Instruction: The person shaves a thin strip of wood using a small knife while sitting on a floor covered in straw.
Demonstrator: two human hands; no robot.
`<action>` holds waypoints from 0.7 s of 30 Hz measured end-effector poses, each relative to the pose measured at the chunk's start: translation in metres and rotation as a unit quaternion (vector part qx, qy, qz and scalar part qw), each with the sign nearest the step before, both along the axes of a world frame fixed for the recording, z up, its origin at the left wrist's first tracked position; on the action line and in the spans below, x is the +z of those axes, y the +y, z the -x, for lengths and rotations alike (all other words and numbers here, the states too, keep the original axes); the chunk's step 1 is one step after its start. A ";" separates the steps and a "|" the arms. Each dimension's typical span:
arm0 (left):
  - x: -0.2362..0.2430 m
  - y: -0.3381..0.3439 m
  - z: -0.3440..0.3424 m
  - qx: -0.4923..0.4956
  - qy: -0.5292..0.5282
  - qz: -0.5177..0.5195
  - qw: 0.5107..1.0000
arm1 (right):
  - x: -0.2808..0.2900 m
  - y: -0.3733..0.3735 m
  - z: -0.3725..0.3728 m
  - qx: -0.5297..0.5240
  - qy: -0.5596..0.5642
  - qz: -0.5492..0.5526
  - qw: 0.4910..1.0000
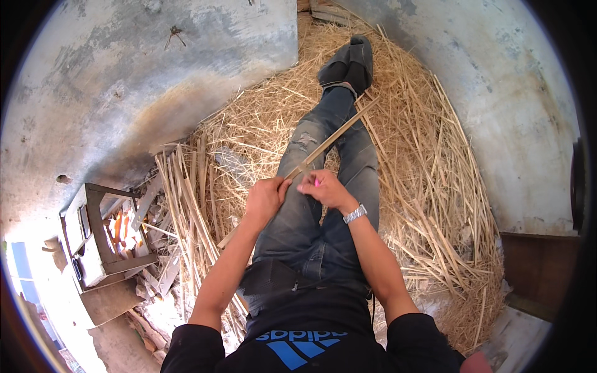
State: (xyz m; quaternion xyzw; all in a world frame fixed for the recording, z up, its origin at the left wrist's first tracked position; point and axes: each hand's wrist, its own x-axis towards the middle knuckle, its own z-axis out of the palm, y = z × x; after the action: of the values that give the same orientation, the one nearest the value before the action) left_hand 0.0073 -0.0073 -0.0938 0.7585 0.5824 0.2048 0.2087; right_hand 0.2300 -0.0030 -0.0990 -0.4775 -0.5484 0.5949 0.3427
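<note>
A long pale bamboo strip (333, 138) lies slantwise over my outstretched legs, its far end near my shins. My left hand (265, 198) is closed on it above my thigh, thumb along its top. The strip's near end comes out below my left forearm. My right hand (325, 189), with a metal watch (355, 213) on the wrist, is closed beside the strip. A small bright pink thing (317, 183) shows between its fingers. The rest of that thing is hidden, so its kind cannot be told.
Loose bamboo strips (444, 248) and shavings cover the floor on both sides. A bundle of strips (186, 193) lies to my left. Beyond it stands a worn wooden frame (102, 230). Grey walls (497, 93) close in on the left and right.
</note>
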 end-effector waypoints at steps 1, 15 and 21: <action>0.002 0.005 -0.001 0.015 -0.024 0.060 0.998 | 0.007 -0.007 0.001 0.048 0.054 0.051 0.996; -0.001 0.008 0.007 0.008 -0.103 0.080 0.991 | 0.000 -0.037 -0.151 -0.559 -0.001 -0.035 0.828; 0.008 0.002 0.016 0.007 -0.043 0.107 0.993 | -0.002 -0.013 -0.041 -0.278 -0.207 -0.135 0.928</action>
State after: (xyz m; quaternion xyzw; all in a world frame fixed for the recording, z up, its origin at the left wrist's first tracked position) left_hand -0.0085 -0.0052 -0.0860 0.7178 0.5970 0.1756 0.3123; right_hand 0.2715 -0.0161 -0.1008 -0.6725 -0.5273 0.2839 0.4350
